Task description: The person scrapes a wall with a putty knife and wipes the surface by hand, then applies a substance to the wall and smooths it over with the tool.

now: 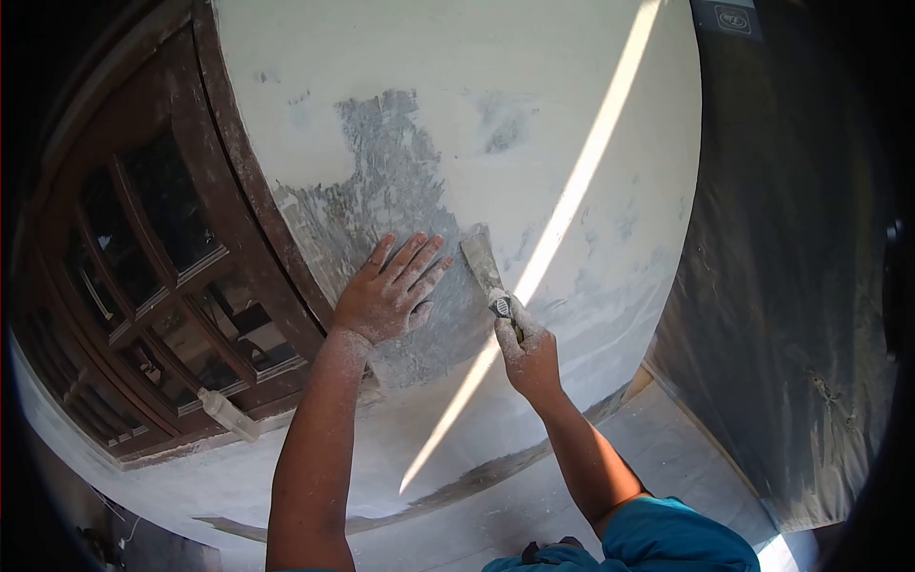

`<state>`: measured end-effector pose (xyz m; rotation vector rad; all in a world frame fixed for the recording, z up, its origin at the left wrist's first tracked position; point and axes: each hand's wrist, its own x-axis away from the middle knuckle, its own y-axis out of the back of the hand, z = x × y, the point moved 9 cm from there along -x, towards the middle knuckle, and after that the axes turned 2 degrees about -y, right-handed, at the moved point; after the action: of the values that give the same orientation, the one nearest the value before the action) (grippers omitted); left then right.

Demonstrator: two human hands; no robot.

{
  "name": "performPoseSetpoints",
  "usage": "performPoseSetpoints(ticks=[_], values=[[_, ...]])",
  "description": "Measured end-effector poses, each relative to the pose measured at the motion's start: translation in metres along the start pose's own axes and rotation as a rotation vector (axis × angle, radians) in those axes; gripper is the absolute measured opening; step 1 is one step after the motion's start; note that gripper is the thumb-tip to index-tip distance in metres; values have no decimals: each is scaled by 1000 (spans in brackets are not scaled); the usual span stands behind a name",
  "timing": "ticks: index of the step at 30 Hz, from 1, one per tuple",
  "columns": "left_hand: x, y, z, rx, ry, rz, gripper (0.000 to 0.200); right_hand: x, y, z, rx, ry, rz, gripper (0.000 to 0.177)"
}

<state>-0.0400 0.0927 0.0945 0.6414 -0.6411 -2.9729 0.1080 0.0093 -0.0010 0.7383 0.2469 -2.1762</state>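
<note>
My right hand (526, 353) is closed round the handle of a putty knife (483, 265), whose broad metal blade lies against the wall (562, 124). White dust coats the blade and my fingers. To the left, my left hand (393, 291) rests with spread fingers on a scraped grey patch (391, 162), and the palm side faces the wall. That patch shows rough grey under the pale coating, with ragged edges. The blade's tip meets the patch's right border, a short way from my left fingertips. A smaller grey spot (502, 121) shows higher up.
A brown wooden window (181, 276) with glass panes stands on the left. A dusty plastic bottle (229, 415) is by its sill. Dark plastic sheeting (791, 286) hangs at the right. A bright strip of sunlight crosses the wall diagonally. Pale floor (686, 439) shows below.
</note>
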Motion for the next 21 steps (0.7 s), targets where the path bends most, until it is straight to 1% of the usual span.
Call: performPoseSetpoints(ticks=[1, 2, 3, 5, 9, 11, 12, 14, 15, 17, 21], values=[[0, 0, 0, -5, -2, -21, 78, 6, 3, -1, -37, 83, -62, 38], [0, 0, -1, -7, 0, -43, 78, 6, 2, -3, -18, 132, -83, 39], [1, 0, -1, -3, 1, -39, 78, 0, 4, 7, -17, 129, -79, 39], [0, 0, 0, 38, 7, -6, 77, -16, -4, 13, 18, -136, 118, 40], [1, -2, 0, -4, 5, -14, 78, -5, 0, 4, 41, -70, 44, 39], [1, -4, -2, -27, -18, -20, 75, -1, 3, -3, -11, 36, -34, 38], [1, -4, -2, -23, -16, -18, 75, -6, 5, 5, -8, 34, -30, 38], [0, -4, -1, 18, -6, 10, 75, -17, 1, 13, 32, -119, 115, 39], [-1, -3, -1, 19, -4, 8, 75, -14, 1, 10, 35, -118, 115, 39], [0, 0, -1, -8, -1, -2, 79, -5, 7, 8, -12, -32, 21, 40], [0, -2, -2, -4, -3, -8, 81, -8, 6, 5, 41, -40, 46, 40]])
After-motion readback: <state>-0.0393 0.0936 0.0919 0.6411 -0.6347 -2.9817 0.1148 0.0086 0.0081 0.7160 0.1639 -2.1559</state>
